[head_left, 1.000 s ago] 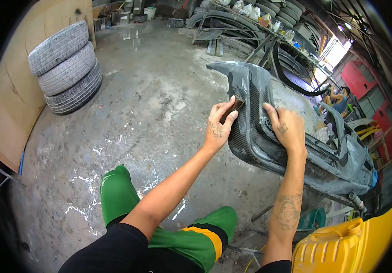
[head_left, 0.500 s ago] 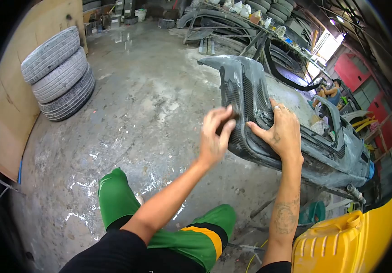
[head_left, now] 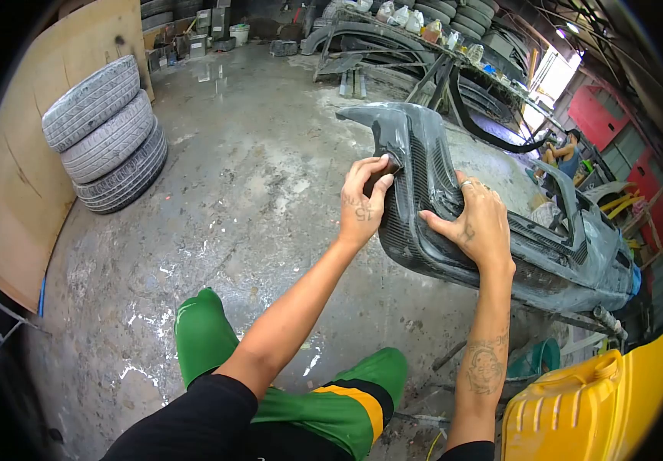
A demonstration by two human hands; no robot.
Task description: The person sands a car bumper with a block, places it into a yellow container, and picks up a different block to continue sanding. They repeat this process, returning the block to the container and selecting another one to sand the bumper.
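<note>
A dark car bumper (head_left: 416, 244) with carbon-weave patches and dusty grey areas lies across the right half of the view, its curved end towards me. My left hand (head_left: 363, 196) is closed on a small dark piece that looks like sandpaper (head_left: 394, 163), mostly hidden by the fingers. It is pressed to the outer side of the bumper's upright end. On the bumper's inner bend, my right hand (head_left: 483, 223) grips the edge. Its thumb lies on the weave, and the other fingertips are partly out of sight.
Three stacked tyres (head_left: 104, 134) stand left by a wooden board (head_left: 16, 177). A yellow plastic part (head_left: 577, 411) and a green bucket (head_left: 535, 361) are at lower right. Behind, a bench (head_left: 462, 58) carries bottles and bags. Another person (head_left: 566, 157) sits at far right.
My left hand has moved up along the bumper's side with the dark piece. My right hand keeps its place on the bumper. The whole view has shifted slightly.
</note>
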